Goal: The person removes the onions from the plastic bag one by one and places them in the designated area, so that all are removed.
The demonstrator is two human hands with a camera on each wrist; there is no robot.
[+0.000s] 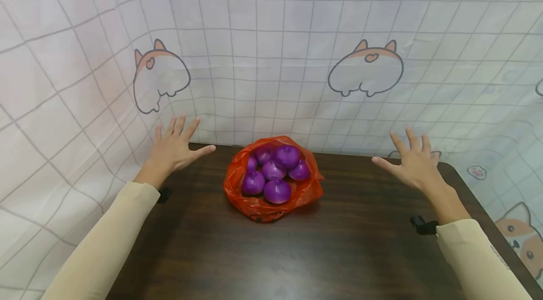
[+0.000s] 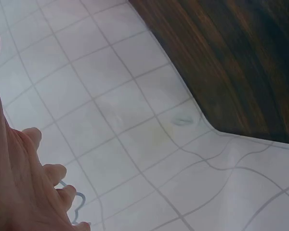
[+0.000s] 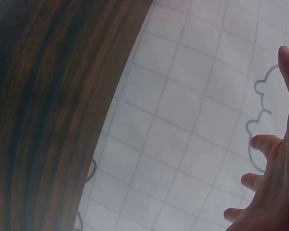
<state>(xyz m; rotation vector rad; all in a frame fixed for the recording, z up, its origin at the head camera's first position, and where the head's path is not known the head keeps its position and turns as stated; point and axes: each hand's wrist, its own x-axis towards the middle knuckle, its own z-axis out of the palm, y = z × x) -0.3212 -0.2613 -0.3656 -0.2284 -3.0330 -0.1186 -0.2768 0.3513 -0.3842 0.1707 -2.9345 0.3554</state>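
Note:
In the head view a red plastic bag [image 1: 231, 186] lies with its mouth spread wide near the table's back edge. Several shiny purple onions [image 1: 277, 191] are heaped inside it. To the left of the bag, the left hand [image 1: 171, 149] is held up with fingers spread, touching nothing. The right hand [image 1: 415, 163] is raised likewise on the right, its fingers apart and nothing in them. Both wrist views show the hands at the frame side, the left palm [image 2: 19, 178] and the right palm [image 3: 274, 192], away from the bag.
A dark wooden table [image 1: 271, 253] carries the bag. Behind it and at the sides hangs a white gridded cloth [image 1: 271, 55] with cartoon dog drawings. Black straps [image 1: 423, 225] sit at the wrists, by the cream sleeves [image 1: 475, 257].

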